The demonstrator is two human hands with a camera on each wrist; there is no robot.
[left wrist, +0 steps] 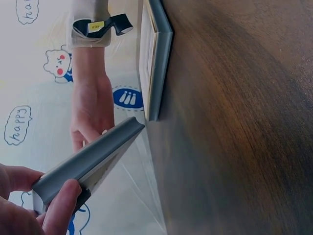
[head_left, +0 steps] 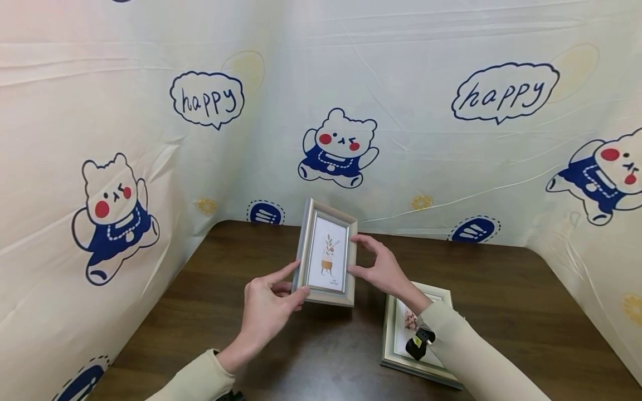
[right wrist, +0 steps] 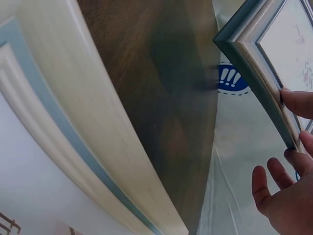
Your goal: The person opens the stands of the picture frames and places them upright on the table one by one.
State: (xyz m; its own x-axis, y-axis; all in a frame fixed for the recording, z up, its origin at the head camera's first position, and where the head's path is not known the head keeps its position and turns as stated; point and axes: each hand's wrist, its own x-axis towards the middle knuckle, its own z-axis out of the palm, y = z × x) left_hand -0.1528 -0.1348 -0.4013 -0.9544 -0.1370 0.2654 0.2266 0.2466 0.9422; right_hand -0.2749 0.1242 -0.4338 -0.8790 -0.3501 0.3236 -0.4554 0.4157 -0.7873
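Note:
A silver-grey picture frame (head_left: 329, 295) with a potted plant print stands tilted back, off the table. My left hand (head_left: 268, 306) pinches its lower left corner, the thumb on the front border. At its right edge my right hand (head_left: 383, 270) holds on with thumb and index finger; the right wrist view shows the other fingers spread apart from it. The same frame (left wrist: 88, 154) appears from its edge in the left wrist view. A second picture frame (head_left: 391, 340), with a pink flower print, lies face up on the table, partly hidden under my right forearm.
The dark brown wooden table (head_left: 200, 289) carries both frames. A pale fabric backdrop (head_left: 411, 156) printed with bears and "happy" bubbles surrounds it at the back and sides. A black device (head_left: 420, 344) is strapped to my right wrist, above the lying frame.

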